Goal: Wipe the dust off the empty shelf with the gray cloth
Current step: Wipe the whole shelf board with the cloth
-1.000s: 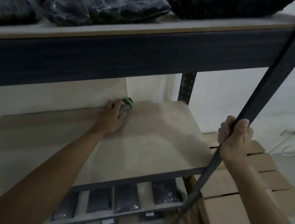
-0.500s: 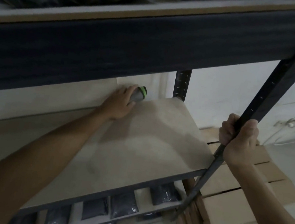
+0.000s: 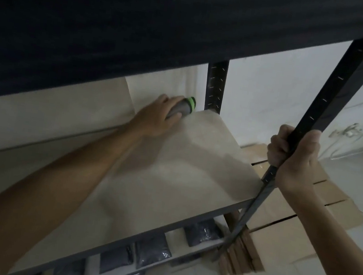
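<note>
Two hands [image 3: 157, 117]; one cloth [image 3: 183, 107]; perhaps five bags [image 3: 151, 251]

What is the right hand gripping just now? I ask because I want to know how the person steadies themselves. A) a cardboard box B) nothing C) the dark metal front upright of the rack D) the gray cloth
C: the right hand has its fingers curled round the dark slotted metal front upright of the rack.
</note>
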A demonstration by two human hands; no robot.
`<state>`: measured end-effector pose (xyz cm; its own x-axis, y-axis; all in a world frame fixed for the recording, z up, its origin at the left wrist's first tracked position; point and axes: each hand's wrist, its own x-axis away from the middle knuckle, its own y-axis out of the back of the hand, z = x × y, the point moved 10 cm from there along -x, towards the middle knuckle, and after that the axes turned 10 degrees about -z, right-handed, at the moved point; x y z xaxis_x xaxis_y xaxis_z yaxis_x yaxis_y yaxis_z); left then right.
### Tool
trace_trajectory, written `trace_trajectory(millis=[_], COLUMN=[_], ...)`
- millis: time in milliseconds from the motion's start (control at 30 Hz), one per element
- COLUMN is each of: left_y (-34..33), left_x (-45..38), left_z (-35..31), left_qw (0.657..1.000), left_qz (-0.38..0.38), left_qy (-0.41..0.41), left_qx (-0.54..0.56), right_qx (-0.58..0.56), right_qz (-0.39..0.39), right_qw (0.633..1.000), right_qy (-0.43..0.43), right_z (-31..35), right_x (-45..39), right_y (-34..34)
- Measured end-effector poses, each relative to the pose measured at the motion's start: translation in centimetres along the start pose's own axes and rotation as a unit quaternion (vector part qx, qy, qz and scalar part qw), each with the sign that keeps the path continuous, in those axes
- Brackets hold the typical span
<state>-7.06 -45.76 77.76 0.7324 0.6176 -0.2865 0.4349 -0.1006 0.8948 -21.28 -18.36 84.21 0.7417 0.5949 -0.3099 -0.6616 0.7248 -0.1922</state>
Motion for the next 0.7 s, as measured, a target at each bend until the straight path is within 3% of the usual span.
trace_trajectory(millis=[133,233,400,500,633,700], left_y=[-4.2,-4.9,-5.3,-4.6,-3.0,-4.3], left_x=[-2.6,-1.8,3.3,2.5,-3.0,-3.7], left_z=[2.0,1.4,-5.6,-7.0,-4.5,-3.7], left_qw=[0.997,0.997,0.991,0.984,0.996,0.998], left_qz=[0.041,0.025,0.040,0.074,0.009,0.024], left_qy=[0.055,0.065,-0.119,-0.161,-0.087,-0.052], left_qx=[-0.036,-0.036,-0.041,-0.011,0.009,0.010], right_qx=[-0.003,-0.005,-0.009,-0.007,-0.005,-0.010], right_qz=[-0.017,-0.025,-0.012,-0.003,-0.002,-0.002], right_qw=[1.000,0.999,1.000,1.000,1.000,1.000], right_qy=[-0.010,-0.019,-0.013,-0.005,-0.003,-0.001], right_z=[-0.5,-0.8,-0.6,-0.2,-0.1,-0.2], right_x=[-0.2,-0.3,0.1,0.1,0.1,0.2], right_y=[0.4,0.8,0.5,0.3,0.0,0.1])
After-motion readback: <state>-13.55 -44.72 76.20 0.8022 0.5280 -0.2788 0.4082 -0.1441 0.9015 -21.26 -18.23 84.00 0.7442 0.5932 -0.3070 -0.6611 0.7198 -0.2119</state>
